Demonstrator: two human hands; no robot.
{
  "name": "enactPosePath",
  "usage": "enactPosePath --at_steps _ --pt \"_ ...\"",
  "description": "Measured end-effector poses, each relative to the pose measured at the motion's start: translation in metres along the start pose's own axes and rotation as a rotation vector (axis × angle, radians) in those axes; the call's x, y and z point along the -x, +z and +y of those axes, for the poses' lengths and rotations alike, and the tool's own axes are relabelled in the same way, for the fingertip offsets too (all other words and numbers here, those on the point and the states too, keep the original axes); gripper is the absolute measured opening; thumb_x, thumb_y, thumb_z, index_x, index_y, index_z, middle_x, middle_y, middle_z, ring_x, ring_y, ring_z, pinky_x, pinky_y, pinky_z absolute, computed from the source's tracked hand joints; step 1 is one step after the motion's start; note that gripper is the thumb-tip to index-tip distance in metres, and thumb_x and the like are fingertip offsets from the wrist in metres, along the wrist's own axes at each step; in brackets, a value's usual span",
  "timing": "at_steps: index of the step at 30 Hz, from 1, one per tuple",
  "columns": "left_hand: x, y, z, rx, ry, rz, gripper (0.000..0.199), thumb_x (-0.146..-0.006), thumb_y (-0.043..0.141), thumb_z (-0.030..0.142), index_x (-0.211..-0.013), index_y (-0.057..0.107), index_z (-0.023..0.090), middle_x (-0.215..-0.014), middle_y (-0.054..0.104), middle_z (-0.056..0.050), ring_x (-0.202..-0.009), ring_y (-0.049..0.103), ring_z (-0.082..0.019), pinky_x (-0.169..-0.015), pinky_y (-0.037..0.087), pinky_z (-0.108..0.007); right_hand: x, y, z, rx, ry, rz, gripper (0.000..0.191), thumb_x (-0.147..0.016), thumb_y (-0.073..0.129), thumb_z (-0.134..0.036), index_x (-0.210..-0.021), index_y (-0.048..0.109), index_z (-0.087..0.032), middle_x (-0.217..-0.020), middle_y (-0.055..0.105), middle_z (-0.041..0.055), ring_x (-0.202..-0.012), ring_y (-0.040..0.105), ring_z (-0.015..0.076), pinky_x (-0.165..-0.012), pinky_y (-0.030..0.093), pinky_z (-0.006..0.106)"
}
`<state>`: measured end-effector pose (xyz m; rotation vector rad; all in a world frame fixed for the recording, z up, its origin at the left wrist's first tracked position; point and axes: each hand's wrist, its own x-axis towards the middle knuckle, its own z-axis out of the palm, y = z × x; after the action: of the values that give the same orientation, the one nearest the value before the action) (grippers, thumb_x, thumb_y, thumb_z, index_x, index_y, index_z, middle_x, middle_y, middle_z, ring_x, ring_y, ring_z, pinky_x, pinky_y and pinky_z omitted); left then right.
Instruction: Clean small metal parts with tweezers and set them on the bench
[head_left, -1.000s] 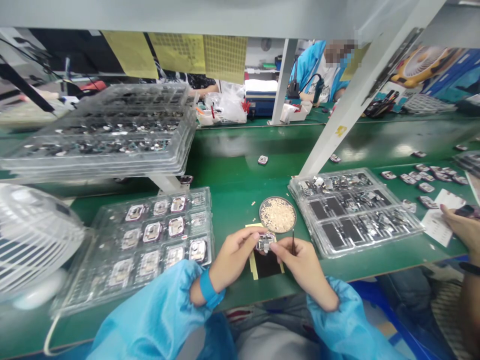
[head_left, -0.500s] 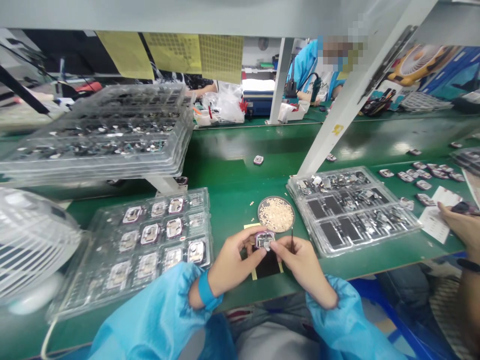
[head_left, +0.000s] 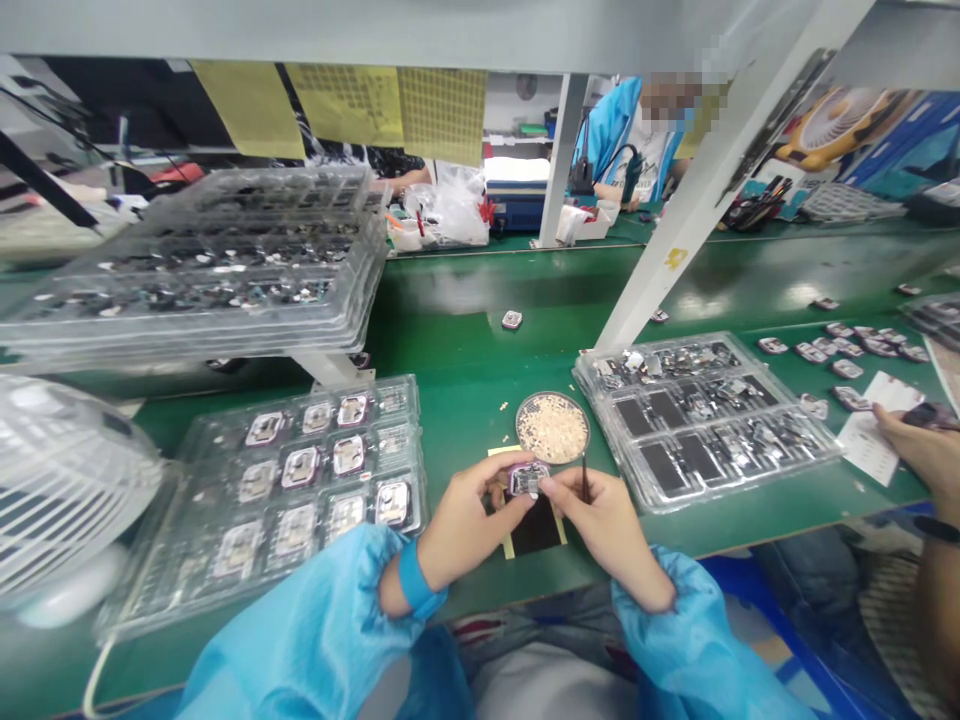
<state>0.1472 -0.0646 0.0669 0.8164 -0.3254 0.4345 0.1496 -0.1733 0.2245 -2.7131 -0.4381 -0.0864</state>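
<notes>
Here, I'm pinching the small squarish device [head_left: 528, 479] in my left grip [head_left: 466, 518], its right edge meeting the fingertips of my right grip [head_left: 602, 513], which is also clasping a slim dark tool [head_left: 585, 474].

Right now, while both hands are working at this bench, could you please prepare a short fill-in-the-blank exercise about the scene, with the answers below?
1. The left hand holds a small device; the yellow-edged mat near it is ____.
2. The thin dark tool is in the person's ____ hand.
3. A blue band circles the person's ____ wrist.
4. The round dish of pale pieces stands on a bench coloured ____.

Missing words: black; right; left; green.
</notes>
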Motion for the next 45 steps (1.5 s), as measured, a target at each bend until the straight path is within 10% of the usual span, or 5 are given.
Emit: enactPosePath --at_steps 21,35,45 --pt "-0.002 -0.004 0.001 -0.125 0.07 0.047 0.035 -0.087 0.071 0.027 -0.122 0.07 0.026 -0.111 0.072 -0.003 -0.083 0.062 -0.018 -0.076 0.05 -0.028 -0.005 0.0 -0.003 -0.04 0.013 -0.041 0.042 -0.079 0.073 -0.054 -0.068 0.064 -0.014 -0.058 0.059 0.0009 -0.054 0.048 0.0108 -0.054 0.038 0.023" --pt "-0.004 0.003 0.005 0.421 -0.069 0.042 0.035 -0.083 0.076 0.024 -0.115 0.069 0.014 -0.111 0.071 -0.011 -0.097 0.07 -0.022 -0.09 0.059 -0.032 -0.008 0.023 -0.004 -0.166 -0.094 0.0 0.034 -0.082 0.075 -0.042 -0.1 0.063 -0.017 -0.088 0.068 0.0059 -0.065 0.059 0.014 -0.061 0.05 0.025" --pt "-0.003 0.004 0.002 0.046 0.073 0.087 0.024 -0.092 0.066 0.024 -0.114 0.072 0.021 -0.098 0.066 -0.006 -0.087 0.062 -0.018 -0.078 0.051 -0.027 -0.012 0.028 -0.004 -0.132 -0.155 0.055 0.032 -0.08 0.075 -0.043 -0.073 0.059 -0.016 -0.065 0.058 0.0005 -0.058 0.048 0.0118 -0.056 0.04 0.024"
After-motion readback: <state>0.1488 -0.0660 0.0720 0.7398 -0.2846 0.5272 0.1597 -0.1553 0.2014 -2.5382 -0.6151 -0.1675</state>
